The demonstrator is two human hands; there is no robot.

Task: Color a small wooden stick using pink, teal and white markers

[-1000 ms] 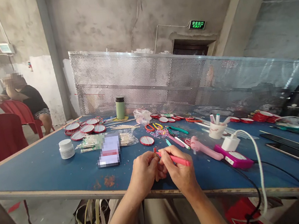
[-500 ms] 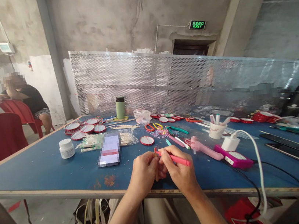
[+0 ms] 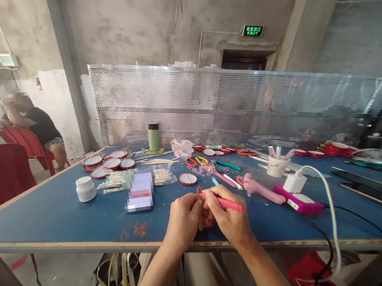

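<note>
My right hand [image 3: 230,218] grips a pink pen-like tool [image 3: 226,202], its tip pointing left at what my left hand [image 3: 184,220] holds. My left hand pinches a thin wooden stick [image 3: 200,222] held roughly upright, just above the near edge of the blue table [image 3: 55,214]. The two hands touch at the fingertips. A small red piece [image 3: 198,191] shows at the top of the stick, mostly hidden by my fingers.
On the table lie a white jar [image 3: 85,189], a blurred phone [image 3: 138,191], bagged wooden sticks [image 3: 162,176], red-rimmed round mirrors [image 3: 108,164], a green flask [image 3: 154,138], a cup of pens [image 3: 276,165] and a pink glue gun [image 3: 259,190] with charger [image 3: 294,182]. A person [image 3: 34,127] sits at far left.
</note>
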